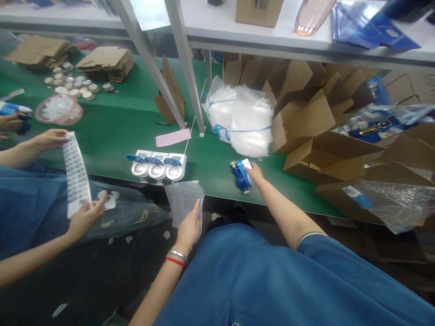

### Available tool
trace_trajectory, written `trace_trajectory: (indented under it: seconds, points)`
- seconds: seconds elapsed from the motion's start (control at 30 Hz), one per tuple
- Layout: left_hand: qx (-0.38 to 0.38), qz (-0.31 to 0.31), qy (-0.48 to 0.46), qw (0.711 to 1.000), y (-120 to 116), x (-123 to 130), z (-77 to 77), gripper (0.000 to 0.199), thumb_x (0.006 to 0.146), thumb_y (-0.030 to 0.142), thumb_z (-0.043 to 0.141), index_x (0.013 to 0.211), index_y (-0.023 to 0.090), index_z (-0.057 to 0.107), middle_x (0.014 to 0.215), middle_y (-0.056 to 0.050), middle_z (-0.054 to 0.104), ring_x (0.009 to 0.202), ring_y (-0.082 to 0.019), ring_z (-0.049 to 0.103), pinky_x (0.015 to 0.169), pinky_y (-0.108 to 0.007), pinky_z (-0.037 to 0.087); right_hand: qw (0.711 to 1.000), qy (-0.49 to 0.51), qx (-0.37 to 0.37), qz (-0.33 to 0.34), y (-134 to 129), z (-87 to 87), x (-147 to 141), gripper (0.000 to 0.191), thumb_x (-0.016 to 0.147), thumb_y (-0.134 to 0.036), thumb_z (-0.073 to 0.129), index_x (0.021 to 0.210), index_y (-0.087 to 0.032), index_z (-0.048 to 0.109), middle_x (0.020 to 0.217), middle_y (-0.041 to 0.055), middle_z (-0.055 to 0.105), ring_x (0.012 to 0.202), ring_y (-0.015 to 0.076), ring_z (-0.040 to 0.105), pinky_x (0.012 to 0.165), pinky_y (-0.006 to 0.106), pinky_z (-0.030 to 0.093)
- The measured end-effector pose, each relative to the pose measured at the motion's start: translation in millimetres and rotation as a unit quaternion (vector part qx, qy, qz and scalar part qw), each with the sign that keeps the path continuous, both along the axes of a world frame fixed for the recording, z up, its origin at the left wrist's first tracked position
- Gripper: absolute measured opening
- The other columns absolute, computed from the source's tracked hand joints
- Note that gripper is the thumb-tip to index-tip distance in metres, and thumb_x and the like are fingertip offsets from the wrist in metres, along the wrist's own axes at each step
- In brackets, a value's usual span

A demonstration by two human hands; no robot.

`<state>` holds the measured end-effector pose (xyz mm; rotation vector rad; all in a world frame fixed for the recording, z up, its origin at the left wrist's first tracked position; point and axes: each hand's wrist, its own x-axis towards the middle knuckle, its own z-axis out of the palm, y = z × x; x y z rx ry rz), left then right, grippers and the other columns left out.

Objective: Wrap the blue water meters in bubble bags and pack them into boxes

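Observation:
My left hand (188, 228) grips a clear bubble-wrap bag (179, 201) at the table's front edge, index finger stretched along it. To the right, my right hand (255, 173) has its fingers on the white part of a water meter (240, 177). That meter has a dark blue pipe body with brass-coloured ends and seems to lie on its side on the green table. Left of it, near the front edge, three white water meters (157, 168) stand in a row with their blue lids raised.
A co-worker's hands (86, 215) hold a printed label sheet (76, 174) at left; another person's hand (12, 123) is beyond. Bundled plastic bags (251, 120), open cardboard boxes (326, 158), a pink slip (173, 137) and a bowl (59, 111) occupy the table. Metal posts (185, 68) support an overhead shelf (217, 34).

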<state>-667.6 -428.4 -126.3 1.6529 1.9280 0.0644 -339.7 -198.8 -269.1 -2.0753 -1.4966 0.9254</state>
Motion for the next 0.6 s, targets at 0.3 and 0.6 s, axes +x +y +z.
trace_trajectory:
  seconds: [0.3,0.6]
  points:
    - [-0.056,0.003,0.027,0.998,25,65,-18.5,0.072,0.082,0.009,0.041,0.149,0.022,0.020,0.083,-0.008,0.063,0.073,-0.019,0.062,0.068,-0.025,0.041,0.998,0.069,-0.003,-0.002,9,-8.5,13,0.046,0.078,-0.037,0.057,0.119,-0.016,0.060,0.119,0.0105,0.063,0.105,0.0231,0.058,0.095,0.036,0.042]
    - [-0.089,0.064,0.030,0.993,24,102,-13.9,0.076,0.077,0.006,0.042,0.149,0.022,0.021,0.086,-0.010,0.064,0.072,-0.019,0.062,0.062,-0.023,0.038,0.996,0.084,0.007,-0.012,13,-18.8,13,0.048,0.078,-0.035,0.056,0.120,-0.014,0.055,0.121,0.0125,0.060,0.109,0.0233,0.055,0.099,0.037,0.040]
